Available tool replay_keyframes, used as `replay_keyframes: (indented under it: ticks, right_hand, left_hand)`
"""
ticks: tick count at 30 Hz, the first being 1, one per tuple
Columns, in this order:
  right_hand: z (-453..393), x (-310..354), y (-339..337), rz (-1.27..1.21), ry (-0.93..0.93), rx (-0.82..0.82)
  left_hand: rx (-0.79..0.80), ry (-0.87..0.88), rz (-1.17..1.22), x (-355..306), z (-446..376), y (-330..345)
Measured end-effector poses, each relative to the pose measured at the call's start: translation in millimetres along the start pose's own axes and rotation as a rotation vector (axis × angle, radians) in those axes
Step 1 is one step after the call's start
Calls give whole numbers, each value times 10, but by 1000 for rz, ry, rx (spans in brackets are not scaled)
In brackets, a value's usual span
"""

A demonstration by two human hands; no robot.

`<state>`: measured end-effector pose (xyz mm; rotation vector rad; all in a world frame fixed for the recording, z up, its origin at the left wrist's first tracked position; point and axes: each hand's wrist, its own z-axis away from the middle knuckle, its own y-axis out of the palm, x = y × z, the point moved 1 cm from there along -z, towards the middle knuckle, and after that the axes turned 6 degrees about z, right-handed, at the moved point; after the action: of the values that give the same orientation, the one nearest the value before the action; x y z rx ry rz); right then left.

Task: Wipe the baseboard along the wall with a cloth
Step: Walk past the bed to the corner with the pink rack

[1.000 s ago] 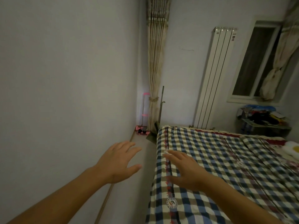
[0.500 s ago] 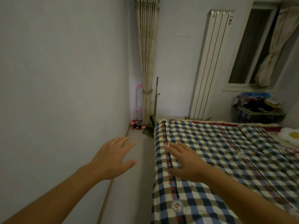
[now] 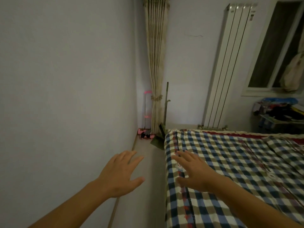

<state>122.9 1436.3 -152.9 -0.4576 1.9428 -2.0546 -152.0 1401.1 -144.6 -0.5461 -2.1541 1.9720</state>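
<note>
A thin brown baseboard [image 3: 134, 143] runs along the foot of the pale left wall, down the narrow floor strip beside the bed. My left hand [image 3: 120, 176] hovers over that strip near the wall, fingers spread, holding nothing, and hides part of the baseboard. My right hand [image 3: 191, 171] is stretched out over the left edge of the checked bedspread [image 3: 230, 162], fingers apart and empty. I see no cloth in view.
The gap between wall and bed is narrow. At its far end stand a pink trolley [image 3: 146, 129], a tied-back curtain [image 3: 156, 79], a thin pole [image 3: 166, 109] and something green on the floor. A white radiator [image 3: 227, 66], a window and a cluttered shelf [image 3: 279, 112] lie to the right.
The view has tilted up and closed in slightly along the gap. Both hands stay outstretched and empty, in much the same pose.
</note>
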Motion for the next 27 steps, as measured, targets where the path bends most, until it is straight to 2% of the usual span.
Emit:
replay_keyframes:
  ticks: [10, 19, 22, 27]
  right_hand:
    - [-1064, -485, -147, -20, 16, 40]
    - [-1747, -727, -118, -39, 33, 79]
    - [-1938, -762, -92, -50, 26, 65]
    - [-2276, -816, -101, -102, 55, 77]
  left_hand:
    - [-19, 22, -13, 511, -1171, 102]
    - [-61, -13, 15, 903, -1739, 201]
    - [-126, 12, 20, 1019, -1932, 232]
    - [-50, 8, 52, 1213, -2292, 381]
